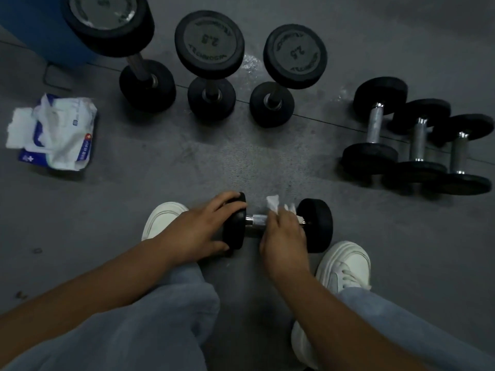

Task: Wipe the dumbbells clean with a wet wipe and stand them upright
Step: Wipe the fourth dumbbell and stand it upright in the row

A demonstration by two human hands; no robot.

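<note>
I saw a small dumbbell (316,226) lying on its side on the floor, with a black round head at each end and a chrome handle between them. A white wet wipe (273,203) was bunched over the handle near the right head, held there by the right grip (284,236). The left grip (198,231) curled over the left head. Farther off, three stood on end in a row: a big dumbbell (109,22) at the left, then a middle dumbbell (210,40) and an end dumbbell (296,56), both marked 2.5 on top. At the right, three lying dumbbells (419,141) rested side by side, their heads touching.
</note>
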